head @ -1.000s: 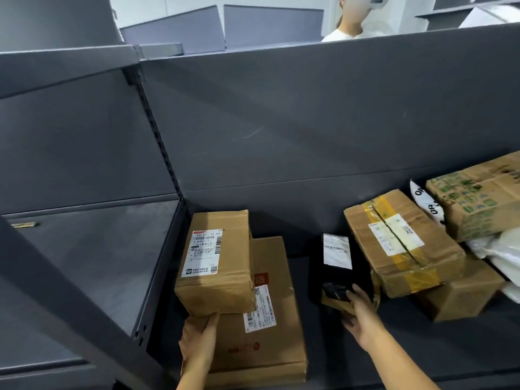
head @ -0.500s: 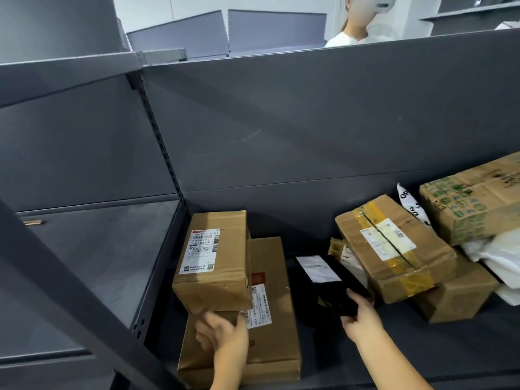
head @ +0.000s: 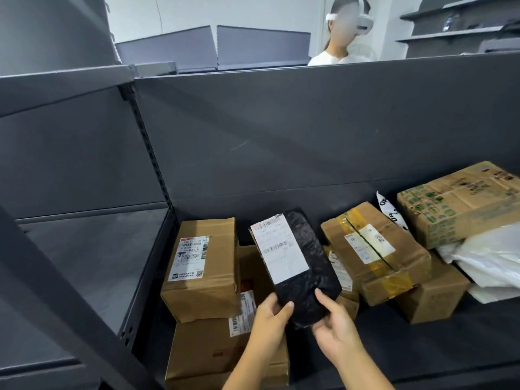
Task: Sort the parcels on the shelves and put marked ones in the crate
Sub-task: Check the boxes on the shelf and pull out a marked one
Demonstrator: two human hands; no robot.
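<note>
A black plastic-wrapped parcel (head: 308, 273) with a white shipping label is held up above the shelf, label facing me. My left hand (head: 270, 315) grips its lower left edge and my right hand (head: 334, 323) grips its lower right corner. Below and to the left, a small brown box (head: 202, 268) with a label lies on a flat brown box (head: 213, 353). To the right, a taped brown box (head: 374, 249) leans on another carton (head: 433, 294). No crate is in view.
A green-printed carton (head: 461, 204) and white plastic bags (head: 495, 257) fill the right end of the dark shelf (head: 439, 347). A grey back panel (head: 309, 130) rises behind. The left bay (head: 92, 263) holds nothing. A person stands beyond the panel.
My right hand lifted the black parcel off the shelf and turned its label toward me. My left hand left the brown boxes and took hold of the parcel's lower edge.
</note>
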